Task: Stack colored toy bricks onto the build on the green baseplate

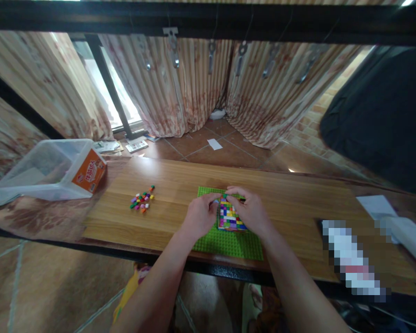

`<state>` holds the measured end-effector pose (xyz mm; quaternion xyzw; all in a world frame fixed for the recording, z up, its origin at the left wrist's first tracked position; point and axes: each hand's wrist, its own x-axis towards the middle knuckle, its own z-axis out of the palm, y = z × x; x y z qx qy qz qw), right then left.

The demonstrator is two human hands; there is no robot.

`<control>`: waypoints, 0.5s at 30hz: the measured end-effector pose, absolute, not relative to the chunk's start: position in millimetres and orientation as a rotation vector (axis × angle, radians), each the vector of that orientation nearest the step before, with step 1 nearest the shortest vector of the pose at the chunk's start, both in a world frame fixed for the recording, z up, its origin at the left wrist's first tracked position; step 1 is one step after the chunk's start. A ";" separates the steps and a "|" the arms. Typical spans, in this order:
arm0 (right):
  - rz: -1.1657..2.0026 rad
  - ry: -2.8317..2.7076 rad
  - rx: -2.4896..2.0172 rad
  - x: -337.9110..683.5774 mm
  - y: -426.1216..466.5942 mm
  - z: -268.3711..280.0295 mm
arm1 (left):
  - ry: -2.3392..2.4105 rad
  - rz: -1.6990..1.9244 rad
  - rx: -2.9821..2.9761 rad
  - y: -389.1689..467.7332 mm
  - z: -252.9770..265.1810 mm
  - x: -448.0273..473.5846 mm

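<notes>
brick build (230, 216) sat on green baseplate (229, 248). left hand (203, 215), right hand (251, 212) both at brick build, toward baseplate's far edge; couldn't tell if pinched. probably brick-seating; next move likely needed careful alignment.

Background: floral striped curtains (190, 88) hang around 12 o'clock, spilling onto the floor. Window (126, 99) at 10–11, bright daylight through the gap. Floor (38, 286) is brown tile, pale grout at 8. Wood-grain tabletop (294, 199) runs 9 to 4, glare toward 9. Dark crossbar (201, 18) overhead at 12. Brick-pattern surface (312, 125) at 2.
</notes>
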<state>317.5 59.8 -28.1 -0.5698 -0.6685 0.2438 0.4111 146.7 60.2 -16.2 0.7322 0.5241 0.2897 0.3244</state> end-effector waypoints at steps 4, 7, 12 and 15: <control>0.618 -1.684 -1.393 316.5 61.1 -25.8 | 1.351 0.764 1.943 60.6 -17.7 146.3; 0.611 -1.706 -1.410 315.2 60.5 -21.1 | 1.346 0.773 1.943 61.1 -19.5 146.1; 0.595 -1.739 -1.500 312.6 60.5 -15.3 | 1.368 0.772 1.932 60.1 -21.5 146.8; 0.560 -1.772 -1.524 310.9 62.1 -14.3 | 1.385 0.772 1.942 58.0 -21.3 148.1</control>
